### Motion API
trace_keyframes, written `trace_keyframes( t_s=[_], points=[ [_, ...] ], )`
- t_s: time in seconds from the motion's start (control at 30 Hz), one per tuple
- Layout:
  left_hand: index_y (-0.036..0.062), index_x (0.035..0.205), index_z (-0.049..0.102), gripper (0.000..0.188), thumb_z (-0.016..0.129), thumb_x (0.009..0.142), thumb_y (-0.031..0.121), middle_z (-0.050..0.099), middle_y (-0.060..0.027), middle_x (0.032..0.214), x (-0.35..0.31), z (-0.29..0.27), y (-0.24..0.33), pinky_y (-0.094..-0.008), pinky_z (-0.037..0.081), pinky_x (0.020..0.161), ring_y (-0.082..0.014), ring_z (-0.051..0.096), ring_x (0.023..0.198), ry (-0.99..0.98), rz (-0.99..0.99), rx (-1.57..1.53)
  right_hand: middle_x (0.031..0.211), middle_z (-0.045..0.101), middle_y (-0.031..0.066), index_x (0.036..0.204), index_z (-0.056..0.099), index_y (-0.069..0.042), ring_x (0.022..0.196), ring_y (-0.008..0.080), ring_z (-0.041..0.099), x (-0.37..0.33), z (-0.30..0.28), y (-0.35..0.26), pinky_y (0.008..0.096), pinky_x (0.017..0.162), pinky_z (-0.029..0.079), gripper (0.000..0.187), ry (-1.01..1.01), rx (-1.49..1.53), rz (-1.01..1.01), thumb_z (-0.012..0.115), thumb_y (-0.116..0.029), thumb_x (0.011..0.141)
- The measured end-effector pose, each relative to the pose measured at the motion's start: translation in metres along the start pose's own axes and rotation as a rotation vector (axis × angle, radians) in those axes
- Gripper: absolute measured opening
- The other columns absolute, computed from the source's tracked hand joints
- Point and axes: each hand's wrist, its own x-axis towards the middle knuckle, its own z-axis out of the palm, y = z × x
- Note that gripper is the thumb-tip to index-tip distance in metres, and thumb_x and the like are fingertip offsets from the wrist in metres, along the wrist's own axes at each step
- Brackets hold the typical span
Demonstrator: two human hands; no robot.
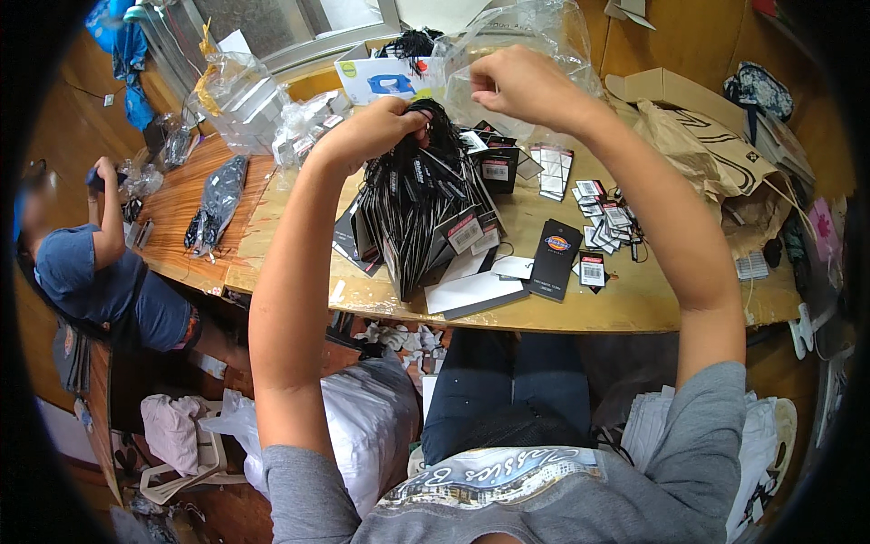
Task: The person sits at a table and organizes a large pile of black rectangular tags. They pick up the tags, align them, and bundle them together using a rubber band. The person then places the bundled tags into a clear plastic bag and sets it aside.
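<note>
My left hand (391, 125) is closed around the black strings at the top of a thick bunch of black hang tags (419, 213). The tags fan downward onto the table. My right hand (518, 83) is raised to the right of the bunch, fingers curled into a pinch, in front of a clear plastic bag (566, 45). Whatever its fingertips hold is too small to make out. Below the bunch lie a loose black hang tag (555, 259) and white cards (471, 292). Small white barcode tags (609, 220) are scattered to the right.
The yellow wooden table (634, 304) curves around me. A white box (385, 77) with black strings stands at the back, and a brown paper bag (716, 154) sits on the right. Another person (109, 263) works at far left. A white plastic sack (367, 426) stands beside my legs.
</note>
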Motion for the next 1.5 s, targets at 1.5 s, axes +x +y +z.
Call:
trace_keyframes(
  t_s=[1.5],
  points=[
    [-0.0019, 0.094, 0.050, 0.027, 0.046, 0.076, 0.017, 0.055, -0.0168, 0.081, -0.001, 0.009, 0.008, -0.0298, 0.040, 0.068, -0.0232, 0.052, 0.075, -0.011, 0.022, 0.279, 0.082, 0.057, 0.0140, 0.104, 0.049, -0.005, 0.077, 0.0213, 0.054, 0.039, 0.027, -0.016, 0.0311, 0.070, 0.040, 0.050, -0.484, 0.378, -0.245, 0.065, -0.017, 0.059]
  ],
)
